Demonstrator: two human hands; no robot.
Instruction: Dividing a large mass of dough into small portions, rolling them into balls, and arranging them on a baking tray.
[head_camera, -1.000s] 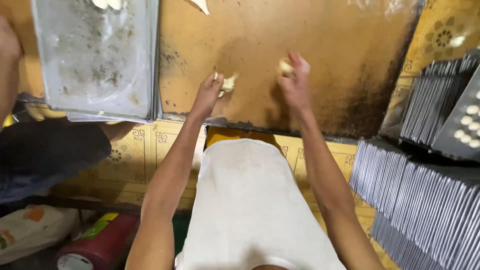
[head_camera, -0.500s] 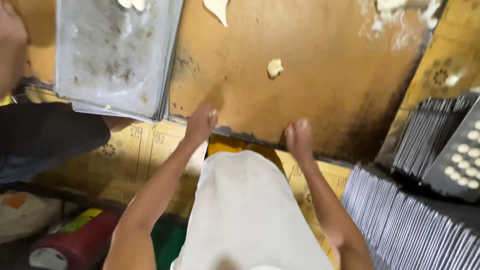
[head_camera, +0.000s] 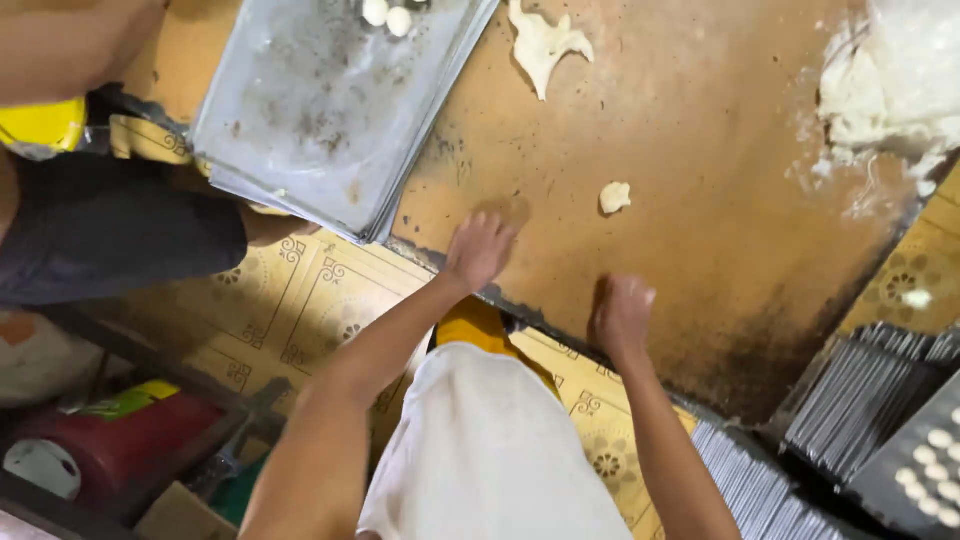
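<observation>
Both your hands rest on the near edge of the brown table (head_camera: 700, 120), holding nothing: left hand (head_camera: 478, 250) fingers loosely curled, right hand (head_camera: 622, 315) half-closed. One small dough piece (head_camera: 615, 196) lies just beyond them, untouched. Farther left sits a stack of metal trays (head_camera: 320, 110); far right, a dough mass (head_camera: 890, 80).

At the lower left, beside a red cylinder (head_camera: 130, 440) lying on its side, a yellow-and-green label or packet (head_camera: 125, 400) rests on top of it, its print too blurred to tell. Below, a plain brown cardboard box (head_camera: 185, 515) shows one corner. No signs or screens are visible.
</observation>
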